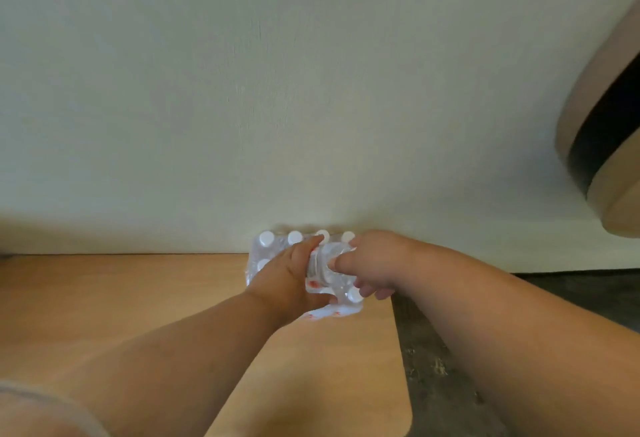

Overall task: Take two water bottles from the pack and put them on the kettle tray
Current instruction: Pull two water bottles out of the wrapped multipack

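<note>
- Both bare forearms are stretched forward over the wooden desk (145, 298).
- The left hand (287, 277) is pressed onto the pack (263, 256), fingers curled into its wrap.
- A bottle (325, 263) is gripped by the right hand (374, 263) above the pack.
- White-capped bottles are seen in the pack, set against the wall (311, 90).

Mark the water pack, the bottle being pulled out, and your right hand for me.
water pack (266, 256): head view, on its left plastic wrap.
bottle (322, 265): head view, on its clear body between the hands.
right hand (375, 260): head view, on the back of the hand.
</note>
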The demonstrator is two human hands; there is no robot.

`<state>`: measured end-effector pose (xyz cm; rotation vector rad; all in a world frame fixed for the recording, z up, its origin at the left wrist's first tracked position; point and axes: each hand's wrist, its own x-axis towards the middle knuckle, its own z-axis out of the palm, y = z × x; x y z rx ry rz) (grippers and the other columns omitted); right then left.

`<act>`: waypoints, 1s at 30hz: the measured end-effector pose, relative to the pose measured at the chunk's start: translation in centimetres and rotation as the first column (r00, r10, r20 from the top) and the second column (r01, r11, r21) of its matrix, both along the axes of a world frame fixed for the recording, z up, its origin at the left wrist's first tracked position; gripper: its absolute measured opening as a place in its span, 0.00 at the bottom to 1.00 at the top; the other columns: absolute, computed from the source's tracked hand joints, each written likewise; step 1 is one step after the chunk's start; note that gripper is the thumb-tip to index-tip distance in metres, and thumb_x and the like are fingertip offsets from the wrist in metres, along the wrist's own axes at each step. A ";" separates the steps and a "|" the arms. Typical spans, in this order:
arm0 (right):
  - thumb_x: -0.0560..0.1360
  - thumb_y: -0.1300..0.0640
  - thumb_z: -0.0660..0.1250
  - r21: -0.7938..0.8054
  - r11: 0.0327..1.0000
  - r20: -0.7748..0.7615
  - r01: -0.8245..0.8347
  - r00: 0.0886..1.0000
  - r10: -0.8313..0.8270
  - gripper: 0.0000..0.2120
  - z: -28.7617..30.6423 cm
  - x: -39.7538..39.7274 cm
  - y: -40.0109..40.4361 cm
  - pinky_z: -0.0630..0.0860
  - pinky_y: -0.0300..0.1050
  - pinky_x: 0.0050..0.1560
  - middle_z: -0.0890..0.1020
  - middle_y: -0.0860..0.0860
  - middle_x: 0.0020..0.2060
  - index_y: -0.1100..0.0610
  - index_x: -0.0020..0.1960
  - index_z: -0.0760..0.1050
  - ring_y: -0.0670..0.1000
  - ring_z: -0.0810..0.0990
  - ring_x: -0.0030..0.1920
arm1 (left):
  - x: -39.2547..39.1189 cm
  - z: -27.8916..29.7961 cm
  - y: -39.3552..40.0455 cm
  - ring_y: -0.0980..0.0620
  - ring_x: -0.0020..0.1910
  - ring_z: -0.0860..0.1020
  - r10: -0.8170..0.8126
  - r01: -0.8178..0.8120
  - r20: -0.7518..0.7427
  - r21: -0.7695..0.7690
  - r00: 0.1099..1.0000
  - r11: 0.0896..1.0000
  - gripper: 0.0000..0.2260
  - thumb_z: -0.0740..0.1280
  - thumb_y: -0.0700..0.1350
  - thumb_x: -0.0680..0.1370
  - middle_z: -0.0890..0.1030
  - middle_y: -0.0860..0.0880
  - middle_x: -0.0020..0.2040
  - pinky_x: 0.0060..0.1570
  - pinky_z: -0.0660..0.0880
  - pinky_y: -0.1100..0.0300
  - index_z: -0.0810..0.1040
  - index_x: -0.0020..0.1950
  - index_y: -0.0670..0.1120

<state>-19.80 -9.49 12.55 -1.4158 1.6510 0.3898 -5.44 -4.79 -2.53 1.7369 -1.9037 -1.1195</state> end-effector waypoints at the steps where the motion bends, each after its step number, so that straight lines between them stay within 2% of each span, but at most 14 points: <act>1: 0.72 0.46 0.64 0.041 0.999 0.009 0.007 1.000 -0.007 0.12 0.5 0.2 -0.1 0.81 0.43 0.36 0.84 0.52 0.33 0.55 0.46 0.73 0.53 0.85 0.39 | 0.2 0.6 0.0 0.55 0.72 0.72 0.025 -0.025 -0.001 -0.009 1.000 1.000 0.47 0.77 0.63 0.65 0.72 0.57 0.74 0.71 0.68 0.57 0.59 0.79 0.57; 4: 0.70 0.41 0.64 0.107 0.994 0.008 -0.022 1.000 0.022 0.22 1.3 0.8 -0.7 0.82 0.48 0.44 0.84 0.54 0.41 0.57 0.54 0.73 0.53 0.85 0.42 | 1.1 2.2 0.3 0.55 0.62 0.77 0.066 -0.065 0.021 -0.028 0.998 0.997 0.38 0.75 0.63 0.65 0.77 0.60 0.63 0.58 0.72 0.62 0.67 0.73 0.60; 6: 0.68 0.39 0.64 0.122 0.991 0.006 -0.051 0.999 0.050 0.28 1.6 1.3 -1.0 0.82 0.50 0.45 0.85 0.54 0.40 0.59 0.57 0.72 0.53 0.86 0.41 | 1.7 3.1 1.0 0.56 0.49 0.77 0.117 -0.116 0.027 -0.037 0.993 0.993 0.33 0.73 0.65 0.65 0.77 0.63 0.51 0.44 0.70 0.66 0.68 0.67 0.61; 8: 0.68 0.35 0.63 0.120 0.992 0.031 -0.027 0.999 0.024 0.31 1.5 1.5 -1.4 0.82 0.49 0.44 0.85 0.54 0.40 0.58 0.59 0.70 0.53 0.86 0.40 | 2.1 3.3 1.5 0.55 0.43 0.76 0.163 -0.163 0.017 0.002 0.986 0.987 0.33 0.72 0.67 0.64 0.76 0.62 0.46 0.39 0.68 0.67 0.67 0.66 0.61; 10: 0.70 0.33 0.61 0.049 0.995 0.103 0.085 0.991 -0.089 0.27 0.8 1.6 -2.0 0.81 0.48 0.42 0.85 0.53 0.40 0.56 0.54 0.69 0.52 0.86 0.38 | 3.0 2.7 1.9 0.54 0.42 0.79 0.221 -0.220 0.004 0.087 0.975 0.972 0.33 0.72 0.69 0.62 0.79 0.61 0.44 0.38 0.71 0.61 0.66 0.63 0.63; 13: 0.72 0.36 0.59 -0.101 0.931 0.206 0.352 0.922 -0.327 0.20 -1.0 1.3 -2.7 0.79 0.48 0.40 0.85 0.54 0.39 0.53 0.46 0.67 0.54 0.85 0.37 | 4.1 1.5 2.1 0.61 0.40 0.79 0.312 -0.301 -0.019 0.215 0.950 0.929 0.32 0.71 0.70 0.60 0.81 0.58 0.41 0.35 0.71 0.63 0.69 0.59 0.60; 15: 0.74 0.41 0.59 -0.117 0.904 0.197 0.412 0.901 -0.386 0.16 -3.1 1.1 -2.5 0.79 0.50 0.40 0.85 0.55 0.38 0.55 0.43 0.69 0.55 0.84 0.35 | 4.3 0.6 1.7 0.60 0.38 0.80 0.358 -0.332 -0.038 0.292 0.933 0.897 0.32 0.70 0.71 0.59 0.82 0.56 0.41 0.33 0.71 0.63 0.73 0.54 0.54; 17: 0.75 0.48 0.59 -0.094 0.894 0.173 0.437 0.892 -0.418 0.12 -5.6 1.1 -1.8 0.79 0.51 0.40 0.85 0.55 0.37 0.55 0.41 0.73 0.55 0.83 0.34 | 4.1 -0.4 0.8 0.56 0.37 0.81 0.415 -0.363 -0.069 0.372 0.907 0.854 0.31 0.72 0.70 0.61 0.83 0.54 0.41 0.32 0.72 0.61 0.77 0.54 0.51; 20: 0.74 0.54 0.56 -0.088 0.924 0.178 0.372 0.919 -0.353 0.11 -8.2 1.6 -0.9 0.79 0.48 0.43 0.84 0.57 0.42 0.55 0.49 0.76 0.58 0.83 0.41 | 3.9 -2.3 -0.7 0.50 0.38 0.84 0.482 -0.391 -0.086 0.469 0.872 0.792 0.29 0.74 0.67 0.66 0.85 0.48 0.43 0.34 0.77 0.58 0.79 0.57 0.47; 23: 0.75 0.60 0.57 -0.038 0.945 0.302 0.324 0.906 -0.298 0.16 -10.7 3.1 -0.6 0.74 0.34 0.44 0.81 0.60 0.51 0.59 0.60 0.73 0.54 0.77 0.49 | 3.8 -3.5 -1.8 0.50 0.38 0.83 0.511 -0.412 -0.045 0.533 0.858 0.739 0.30 0.74 0.68 0.67 0.84 0.47 0.42 0.35 0.77 0.58 0.80 0.56 0.45; 25: 0.76 0.62 0.59 -0.186 0.976 0.156 0.109 0.984 -0.080 0.15 -12.6 4.1 -1.0 0.73 0.40 0.49 0.79 0.56 0.56 0.56 0.62 0.73 0.55 0.77 0.54 | 3.7 -4.0 -2.4 0.53 0.36 0.82 0.524 -0.422 -0.031 0.553 0.851 0.718 0.29 0.75 0.68 0.67 0.83 0.50 0.39 0.30 0.74 0.60 0.79 0.54 0.47; 26: 0.76 0.62 0.59 -0.221 0.975 0.090 -0.010 0.995 0.031 0.14 -13.3 4.6 -1.1 0.71 0.42 0.47 0.79 0.56 0.56 0.57 0.61 0.72 0.56 0.77 0.52 | 3.7 -4.3 -2.6 0.53 0.35 0.82 0.528 -0.423 -0.029 0.560 0.849 0.712 0.27 0.75 0.68 0.66 0.83 0.50 0.39 0.29 0.73 0.60 0.79 0.51 0.49; 28: 0.77 0.62 0.58 -0.204 0.972 0.029 -0.120 0.991 0.129 0.13 -14.4 5.3 -1.4 0.67 0.39 0.41 0.78 0.59 0.52 0.60 0.60 0.71 0.55 0.73 0.45 | 3.6 -4.7 -2.7 0.53 0.35 0.82 0.530 -0.419 -0.034 0.571 0.848 0.706 0.22 0.76 0.68 0.65 0.83 0.51 0.38 0.28 0.74 0.60 0.77 0.45 0.52; 30: 0.78 0.61 0.57 -0.216 0.948 0.009 -0.235 0.970 0.242 0.11 -15.1 5.6 -1.6 0.68 0.34 0.37 0.77 0.58 0.45 0.62 0.57 0.74 0.54 0.71 0.41 | 3.6 -5.3 -2.5 0.52 0.38 0.83 0.532 -0.419 -0.035 0.571 0.846 0.705 0.22 0.76 0.66 0.65 0.84 0.50 0.40 0.30 0.75 0.59 0.77 0.47 0.52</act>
